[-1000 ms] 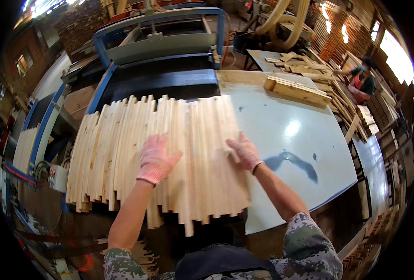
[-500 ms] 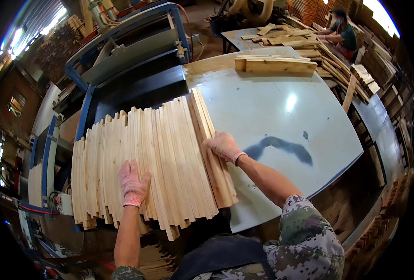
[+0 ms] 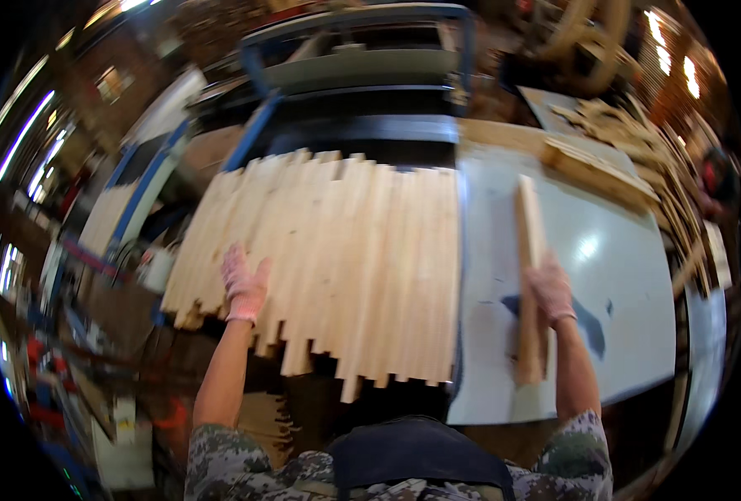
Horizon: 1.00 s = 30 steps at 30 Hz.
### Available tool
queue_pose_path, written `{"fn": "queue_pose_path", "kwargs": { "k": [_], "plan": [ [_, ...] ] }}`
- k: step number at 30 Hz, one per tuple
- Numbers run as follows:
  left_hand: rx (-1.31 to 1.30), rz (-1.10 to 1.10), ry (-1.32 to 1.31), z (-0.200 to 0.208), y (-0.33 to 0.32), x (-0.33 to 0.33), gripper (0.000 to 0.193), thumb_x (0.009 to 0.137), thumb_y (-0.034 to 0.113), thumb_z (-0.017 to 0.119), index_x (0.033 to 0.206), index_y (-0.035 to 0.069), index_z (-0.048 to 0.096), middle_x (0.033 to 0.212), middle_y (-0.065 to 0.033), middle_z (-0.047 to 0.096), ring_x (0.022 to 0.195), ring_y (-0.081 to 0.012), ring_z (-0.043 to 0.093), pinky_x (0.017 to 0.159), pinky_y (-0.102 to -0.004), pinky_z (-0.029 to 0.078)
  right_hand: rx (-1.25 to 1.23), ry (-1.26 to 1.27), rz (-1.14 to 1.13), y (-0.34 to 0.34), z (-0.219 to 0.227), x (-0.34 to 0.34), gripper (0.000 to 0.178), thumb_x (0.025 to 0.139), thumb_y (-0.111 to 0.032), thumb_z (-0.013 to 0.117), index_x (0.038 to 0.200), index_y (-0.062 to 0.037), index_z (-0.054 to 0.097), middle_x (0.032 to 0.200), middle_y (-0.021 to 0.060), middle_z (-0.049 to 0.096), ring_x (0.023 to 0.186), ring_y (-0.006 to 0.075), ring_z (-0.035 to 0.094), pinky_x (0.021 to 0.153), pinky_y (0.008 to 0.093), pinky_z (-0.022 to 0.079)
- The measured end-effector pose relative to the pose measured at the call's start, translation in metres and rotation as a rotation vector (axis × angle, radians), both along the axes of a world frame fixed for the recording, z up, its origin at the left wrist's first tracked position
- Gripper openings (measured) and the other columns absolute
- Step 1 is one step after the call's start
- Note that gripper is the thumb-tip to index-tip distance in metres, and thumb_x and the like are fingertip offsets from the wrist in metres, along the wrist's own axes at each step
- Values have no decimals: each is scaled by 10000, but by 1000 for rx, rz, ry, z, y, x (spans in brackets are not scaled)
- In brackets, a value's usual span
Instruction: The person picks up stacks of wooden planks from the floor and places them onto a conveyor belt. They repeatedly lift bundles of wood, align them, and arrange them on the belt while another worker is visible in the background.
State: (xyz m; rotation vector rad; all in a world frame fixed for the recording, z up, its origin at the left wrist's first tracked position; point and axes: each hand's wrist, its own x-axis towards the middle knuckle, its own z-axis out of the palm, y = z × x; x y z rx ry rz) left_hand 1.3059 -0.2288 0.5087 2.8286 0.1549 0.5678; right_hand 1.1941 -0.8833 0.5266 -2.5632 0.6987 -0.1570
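1. A wide row of wooden slats (image 3: 370,267) is laid side by side, in front of the black bed (image 3: 362,129) of a blue-framed machine (image 3: 249,71).
2. The left hand (image 3: 245,284), in a pinkish glove, is placed on the left part of this row. Its fingers are extended and the thumb is held apart; nothing is grasped by it.
3. By the right hand (image 3: 548,288), gloved too, a long wooden strip (image 3: 527,242) is grasped near its middle. The strip is over the pale table (image 3: 487,367), to the right of the row and apart from it. Because of blur, it cannot be told whether it is one piece or several, or whether the table is touched.
4. As far as can be judged, the side-by-side laying is mostly done, but the near and far ends are left uneven, and the strip is not joined to the row.
5. The strip's long axis is directed away from the body, one end toward the person, the other toward the far table edge. The nearest slats are almost parallel; those at far left are more slanted.
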Motion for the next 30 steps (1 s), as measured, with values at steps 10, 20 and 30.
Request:
{"fn": "queue_pose_path", "kwargs": {
  "k": [10, 20, 30],
  "plan": [
    [217, 778, 233, 80, 260, 16, 1100, 917, 669, 638, 1710, 56, 186, 1775, -191, 219, 1638, -344, 207, 1322, -505, 139, 37, -345, 269, 96, 8, 21, 736, 958, -242, 752, 1595, -15, 461, 1221, 221, 728, 1149, 354, 698, 1014, 411, 547],
    [248, 631, 342, 63, 325, 8, 1102, 982, 693, 551, 1695, -31, 122, 1769, -242, 183, 1649, -346, 174, 1333, -490, 125, 335, 80, 56, 184, -17, 43, 614, 1035, -534, 591, 1170, 51, 717, 991, 126, 725, 931, 200, 648, 888, 367, 509],
    [-1114, -279, -401, 17, 266, -27, 604, 1117, 233, 535, 1620, -63, 378, 1643, -178, 467, 1517, -306, 439, 1248, -396, 344, 815, -282, 86, 176, -29, 79, 915, 1048, -529, 653, 1619, 113, 339, 1594, 191, 537, 1486, 248, 482, 1219, 335, 353]
  ]
}}
